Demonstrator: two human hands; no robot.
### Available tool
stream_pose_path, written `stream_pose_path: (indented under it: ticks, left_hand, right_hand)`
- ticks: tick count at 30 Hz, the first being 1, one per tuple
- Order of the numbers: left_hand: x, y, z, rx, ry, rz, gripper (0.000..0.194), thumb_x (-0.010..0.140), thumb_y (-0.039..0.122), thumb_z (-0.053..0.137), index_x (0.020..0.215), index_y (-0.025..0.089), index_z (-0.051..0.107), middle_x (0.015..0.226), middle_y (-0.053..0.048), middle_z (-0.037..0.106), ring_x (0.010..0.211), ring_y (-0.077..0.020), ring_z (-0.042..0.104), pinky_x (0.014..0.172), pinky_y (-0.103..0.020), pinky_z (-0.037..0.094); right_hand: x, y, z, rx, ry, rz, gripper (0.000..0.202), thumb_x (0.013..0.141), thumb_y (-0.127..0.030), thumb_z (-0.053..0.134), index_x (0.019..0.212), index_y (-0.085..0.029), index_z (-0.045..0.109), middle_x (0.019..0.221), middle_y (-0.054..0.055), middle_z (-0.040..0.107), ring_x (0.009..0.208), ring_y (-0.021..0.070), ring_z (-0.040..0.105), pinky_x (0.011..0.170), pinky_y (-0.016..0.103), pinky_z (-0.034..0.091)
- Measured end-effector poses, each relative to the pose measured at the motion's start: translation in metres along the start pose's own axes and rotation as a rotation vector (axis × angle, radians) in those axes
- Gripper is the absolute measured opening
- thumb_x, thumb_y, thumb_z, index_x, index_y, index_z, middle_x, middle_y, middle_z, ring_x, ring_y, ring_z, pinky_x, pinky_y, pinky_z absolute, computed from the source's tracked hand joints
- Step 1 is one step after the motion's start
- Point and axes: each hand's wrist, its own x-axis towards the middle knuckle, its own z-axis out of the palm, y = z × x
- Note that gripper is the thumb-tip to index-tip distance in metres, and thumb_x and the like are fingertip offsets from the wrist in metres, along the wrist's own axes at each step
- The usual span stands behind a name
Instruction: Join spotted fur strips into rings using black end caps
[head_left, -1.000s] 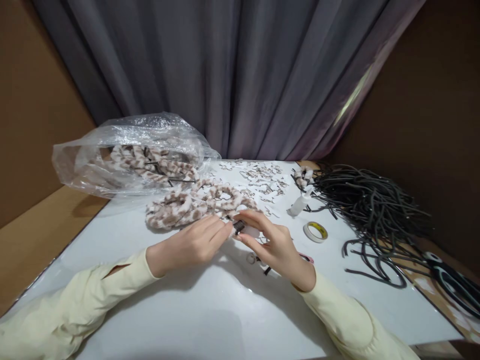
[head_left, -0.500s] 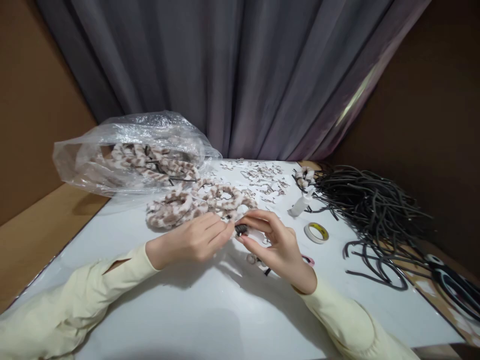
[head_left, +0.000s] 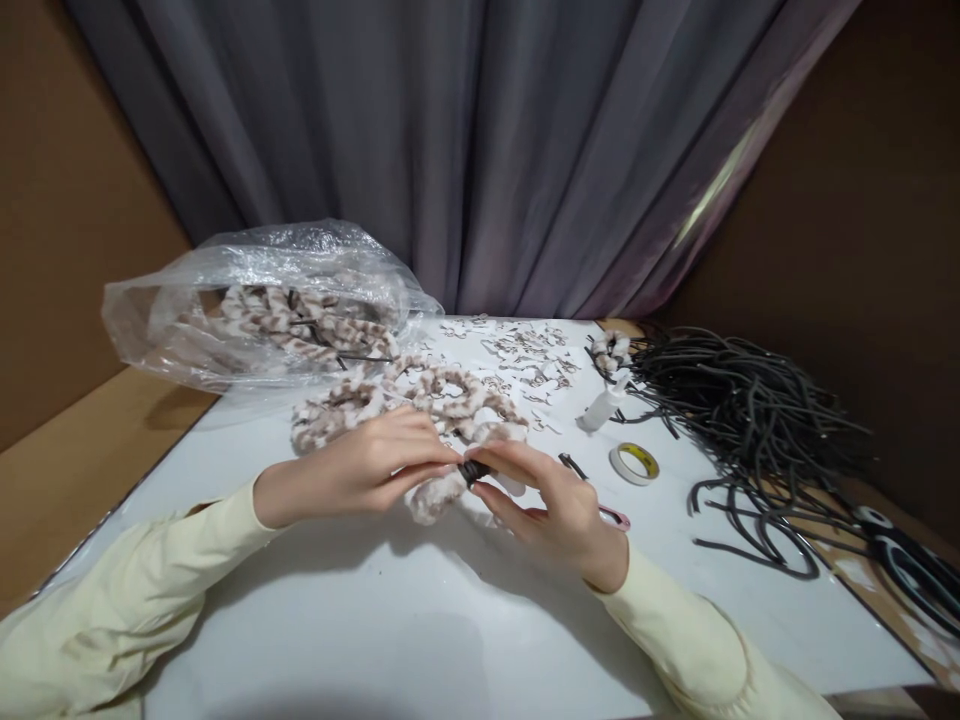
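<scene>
Just then, both hands were narrowed in a pinch, left (head_left: pixel 367 465) and right (head_left: pixel 551 505) meeting at a small dark piece (head_left: pixel 472 471) over the worktop (head_left: pixel 360 620), mottled fur (head_left: pixel 435 500) showing beneath; right of them lay a tape roll (head_left: pixel 634 464), then black cords (head_left: pixel 742 410).

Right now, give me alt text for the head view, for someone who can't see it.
The right hand grips a small dark piece, the left hand close against it, above a white table. Fluffy mottled rings lie just beyond, a clear plastic bag back left. To the right: tape roll and a heap of black cords.
</scene>
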Motion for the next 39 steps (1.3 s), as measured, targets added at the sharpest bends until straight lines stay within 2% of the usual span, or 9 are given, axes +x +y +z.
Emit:
stream_pose_path:
  ticks: [5, 8, 12, 16, 20, 24, 29, 34, 39]
  left_hand:
    - [-0.001, -0.007, 0.003, 0.026, 0.084, 0.138, 0.023, 0.09, 0.012, 0.042, 0.101, 0.013, 0.062, 0.082, -0.01, 0.068, 0.077, -0.0175, 0.056, 0.069, -0.031, 0.044]
    - [0.0, -0.008, 0.011, -0.082, 0.161, 0.121, 0.02, 0.087, 0.011, 0.047, 0.098, 0.013, 0.064, 0.08, -0.01, 0.067, 0.075, -0.0172, 0.057, 0.067, -0.03, 0.046]
    - [0.001, -0.004, 0.022, -0.324, 0.208, -0.155, 0.017, 0.085, 0.017, 0.052, 0.087, 0.015, 0.068, 0.077, -0.007, 0.068, 0.071, -0.0158, 0.061, 0.064, -0.027, 0.048]
    - [0.004, -0.002, 0.024, -0.596, 0.096, -0.503, 0.017, 0.081, 0.024, 0.055, 0.083, 0.015, 0.069, 0.083, -0.006, 0.071, 0.075, -0.0164, 0.064, 0.069, -0.026, 0.05]
    - [0.009, 0.001, 0.012, -0.815, -0.057, -0.649, 0.019, 0.079, 0.028, 0.058, 0.086, 0.015, 0.07, 0.083, -0.004, 0.071, 0.078, -0.0177, 0.064, 0.071, -0.027, 0.049]
    - [0.011, 0.011, -0.001, -0.729, -0.105, -0.716, 0.024, 0.082, 0.035, 0.054, 0.089, 0.019, 0.07, 0.083, -0.001, 0.069, 0.081, -0.0172, 0.061, 0.07, -0.024, 0.045]
    - [0.008, 0.023, 0.0, -0.471, -0.199, -0.695, 0.029, 0.084, 0.036, 0.05, 0.074, 0.015, 0.066, 0.066, 0.001, 0.062, 0.06, -0.0117, 0.052, 0.054, -0.02, 0.035]
    - [0.004, 0.027, 0.01, -0.206, -0.139, -0.547, 0.034, 0.089, 0.031, 0.039, 0.061, 0.015, 0.048, 0.058, 0.002, 0.048, 0.056, -0.0095, 0.044, 0.052, -0.021, 0.029]
    - [0.003, 0.028, 0.014, -0.166, -0.09, -0.411, 0.031, 0.09, 0.022, 0.037, 0.06, 0.016, 0.041, 0.058, 0.004, 0.042, 0.055, -0.0083, 0.041, 0.054, -0.021, 0.029]
  right_hand:
    - [0.001, -0.002, -0.002, 0.024, -0.034, 0.003, 0.05, 0.08, -0.01, 0.06, 0.124, -0.021, 0.038, 0.102, 0.008, 0.067, 0.092, 0.0173, 0.066, 0.081, 0.026, 0.055]
    - [0.002, -0.005, -0.003, 0.0, -0.021, 0.006, 0.049, 0.079, -0.011, 0.061, 0.123, -0.02, 0.041, 0.101, 0.008, 0.067, 0.091, 0.0164, 0.066, 0.082, 0.024, 0.054]
    - [0.003, -0.007, -0.004, -0.046, -0.011, 0.018, 0.041, 0.081, -0.013, 0.059, 0.119, -0.021, 0.046, 0.096, 0.006, 0.068, 0.085, 0.0153, 0.067, 0.077, 0.023, 0.055]
    - [0.002, -0.005, -0.004, -0.041, -0.047, -0.029, 0.039, 0.083, -0.012, 0.055, 0.119, -0.02, 0.047, 0.097, 0.007, 0.068, 0.085, 0.0156, 0.066, 0.073, 0.024, 0.055]
    - [0.001, 0.0, -0.003, -0.068, -0.115, -0.12, 0.038, 0.083, -0.006, 0.051, 0.119, -0.018, 0.047, 0.103, 0.011, 0.065, 0.091, 0.0187, 0.063, 0.075, 0.031, 0.054]
    - [0.0, 0.0, -0.004, -0.171, -0.171, -0.158, 0.032, 0.084, -0.005, 0.049, 0.115, -0.014, 0.048, 0.106, 0.015, 0.063, 0.094, 0.0205, 0.061, 0.077, 0.033, 0.052]
    - [-0.001, -0.002, -0.003, -0.248, -0.207, -0.18, 0.023, 0.085, -0.007, 0.047, 0.107, -0.013, 0.051, 0.105, 0.016, 0.063, 0.089, 0.0205, 0.062, 0.073, 0.031, 0.052]
    - [-0.003, 0.0, 0.0, -0.264, -0.27, -0.131, 0.022, 0.086, -0.007, 0.045, 0.107, -0.014, 0.049, 0.109, 0.015, 0.061, 0.085, 0.0193, 0.061, 0.071, 0.031, 0.051]
    - [-0.006, 0.002, 0.002, -0.284, -0.282, -0.126, 0.028, 0.087, -0.005, 0.042, 0.114, -0.01, 0.042, 0.113, 0.019, 0.059, 0.082, 0.019, 0.059, 0.065, 0.03, 0.05]
